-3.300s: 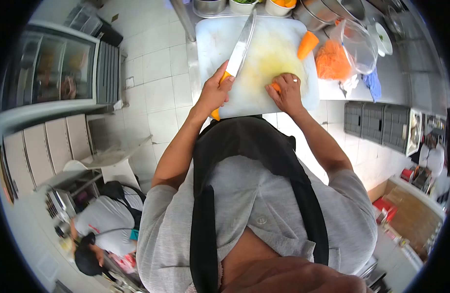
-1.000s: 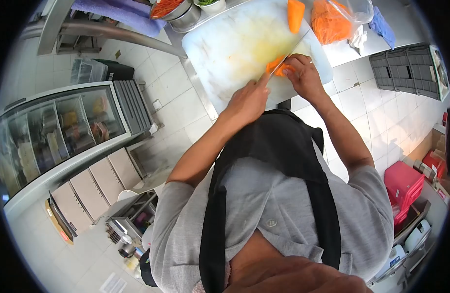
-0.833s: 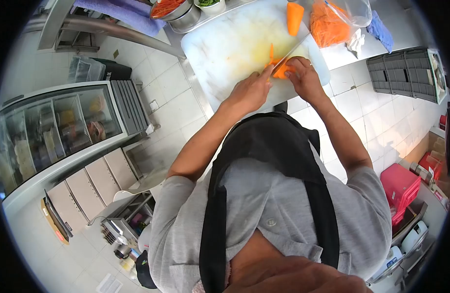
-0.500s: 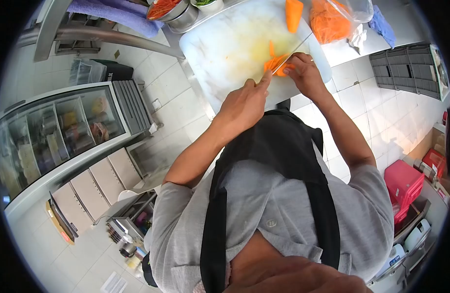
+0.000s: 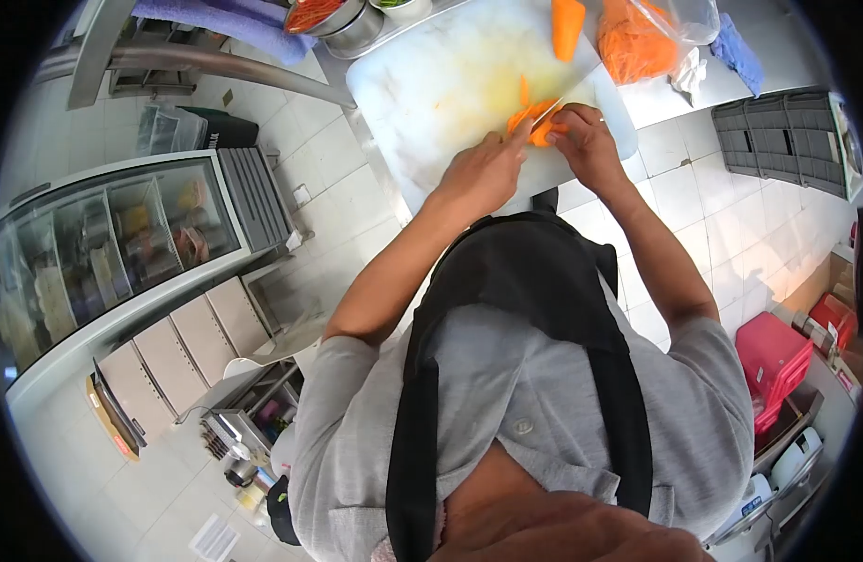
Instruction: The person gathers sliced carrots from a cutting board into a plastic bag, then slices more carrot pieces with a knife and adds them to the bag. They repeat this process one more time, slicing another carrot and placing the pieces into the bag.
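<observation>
**Layout at the cutting board**

The cutting board (image 5: 450, 84) lies on the surface (image 5: 675, 98). On it, the carrot piece (image 5: 540, 124) sits between the left hand (image 5: 483, 178) and the right hand (image 5: 589, 148). A carrot chunk (image 5: 567, 23) lies behind them. The bag of shreds (image 5: 642, 42) sits right of the board, bowls (image 5: 352, 21) behind-left.

Grey short-sleeved button shirt under a black apron with shoulder straps.
</observation>
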The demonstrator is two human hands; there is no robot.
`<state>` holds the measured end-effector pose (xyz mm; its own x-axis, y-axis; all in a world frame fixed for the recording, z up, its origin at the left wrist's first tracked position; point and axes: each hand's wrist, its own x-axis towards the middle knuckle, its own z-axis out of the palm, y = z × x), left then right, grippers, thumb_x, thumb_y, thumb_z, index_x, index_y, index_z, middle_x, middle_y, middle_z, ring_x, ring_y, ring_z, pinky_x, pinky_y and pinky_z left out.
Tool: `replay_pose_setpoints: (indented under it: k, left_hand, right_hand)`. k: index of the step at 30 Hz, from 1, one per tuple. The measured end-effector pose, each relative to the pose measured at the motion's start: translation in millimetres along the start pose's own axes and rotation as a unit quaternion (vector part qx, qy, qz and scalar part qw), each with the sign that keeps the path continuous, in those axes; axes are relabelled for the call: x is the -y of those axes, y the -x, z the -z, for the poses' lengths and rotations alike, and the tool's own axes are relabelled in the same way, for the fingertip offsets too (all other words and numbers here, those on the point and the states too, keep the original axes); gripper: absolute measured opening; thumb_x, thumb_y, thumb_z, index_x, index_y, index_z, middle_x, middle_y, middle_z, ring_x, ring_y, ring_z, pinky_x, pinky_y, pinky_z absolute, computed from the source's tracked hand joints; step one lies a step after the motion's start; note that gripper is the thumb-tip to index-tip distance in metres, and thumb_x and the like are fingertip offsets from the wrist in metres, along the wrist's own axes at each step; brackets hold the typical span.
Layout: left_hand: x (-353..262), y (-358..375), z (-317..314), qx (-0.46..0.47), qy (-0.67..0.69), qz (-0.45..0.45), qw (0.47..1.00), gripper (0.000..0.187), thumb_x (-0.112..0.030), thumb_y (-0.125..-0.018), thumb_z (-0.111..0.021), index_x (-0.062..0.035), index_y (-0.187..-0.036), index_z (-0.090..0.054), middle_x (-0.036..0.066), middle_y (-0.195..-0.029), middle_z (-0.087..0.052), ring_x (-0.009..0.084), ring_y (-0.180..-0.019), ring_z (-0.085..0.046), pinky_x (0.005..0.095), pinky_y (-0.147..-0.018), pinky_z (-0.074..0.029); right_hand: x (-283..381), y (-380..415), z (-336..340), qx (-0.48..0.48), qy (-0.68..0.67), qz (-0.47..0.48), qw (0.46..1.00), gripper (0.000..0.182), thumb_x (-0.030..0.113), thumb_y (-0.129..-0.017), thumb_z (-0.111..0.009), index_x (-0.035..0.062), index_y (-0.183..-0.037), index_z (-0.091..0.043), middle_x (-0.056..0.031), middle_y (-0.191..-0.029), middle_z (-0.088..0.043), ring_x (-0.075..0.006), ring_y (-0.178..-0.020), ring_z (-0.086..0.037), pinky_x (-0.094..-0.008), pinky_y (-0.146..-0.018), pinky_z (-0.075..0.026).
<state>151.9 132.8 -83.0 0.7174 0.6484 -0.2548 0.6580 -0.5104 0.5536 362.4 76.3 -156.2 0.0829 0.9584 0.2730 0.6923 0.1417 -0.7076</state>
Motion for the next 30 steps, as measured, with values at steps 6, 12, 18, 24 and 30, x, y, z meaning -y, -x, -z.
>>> replay_pose_setpoints:
  k: [6,12,18,24,30]
  left_hand:
    - [-7,6,-7,-0.016,0.02,0.012,1.0,0.053,-0.018,-0.1,-0.05,-0.0083,-0.151,-0.036,0.027,-0.106,-0.061,0.0432,-0.099,-0.062,0.0492,-0.084,-0.05]
    - [-35,33,35,0.093,-0.026,0.078,0.992,0.053,-0.019,-0.101,-0.048,-0.0085,-0.151,-0.035,0.027,-0.106,-0.061,0.0439,-0.098,-0.062,0.0498,-0.085,-0.05]
    - [-9,5,-3,0.005,0.002,0.014,1.0,0.055,-0.018,-0.1,-0.051,-0.008,-0.151,-0.033,0.028,-0.108,-0.061,0.0447,-0.099,-0.062,0.0505,-0.086,-0.05]
    - [3,0,-35,-0.032,0.041,0.03,0.998,0.055,-0.019,-0.101,-0.051,-0.0075,-0.151,-0.034,0.028,-0.111,-0.061,0.0453,-0.102,-0.061,0.05,-0.087,-0.05]
    - [8,-11,-25,-0.031,0.049,-0.014,0.998,0.054,-0.019,-0.1,-0.051,-0.0078,-0.151,-0.035,0.03,-0.111,-0.06,0.0462,-0.101,-0.061,0.0503,-0.087,-0.05]
  right_hand:
    - [1,1,-1,0.002,0.012,-0.006,1.0,0.026,0.011,-0.084,-0.075,0.0072,-0.108,-0.066,-0.0094,-0.115,-0.063,-0.031,-0.111,-0.056,-0.039,-0.095,-0.047]
    - [-4,3,-5,-0.018,0.009,0.008,1.0,0.025,0.01,-0.083,-0.076,0.0074,-0.107,-0.067,-0.0099,-0.115,-0.063,-0.0315,-0.109,-0.057,-0.0392,-0.093,-0.048]
    - [-2,4,-5,-0.043,-0.004,0.017,0.999,0.026,0.01,-0.082,-0.075,0.0075,-0.107,-0.067,-0.0097,-0.113,-0.064,-0.0321,-0.107,-0.058,-0.0412,-0.092,-0.048]
    - [-7,7,-7,-0.035,0.001,0.007,0.999,0.022,0.009,-0.084,-0.073,0.0064,-0.105,-0.066,-0.0097,-0.112,-0.065,-0.0317,-0.106,-0.059,-0.0407,-0.09,-0.049]
    - [-16,1,-4,-0.019,-0.007,0.027,0.999,0.02,0.006,-0.084,-0.072,0.0055,-0.102,-0.066,-0.0104,-0.108,-0.065,-0.0328,-0.103,-0.06,-0.0408,-0.088,-0.05]
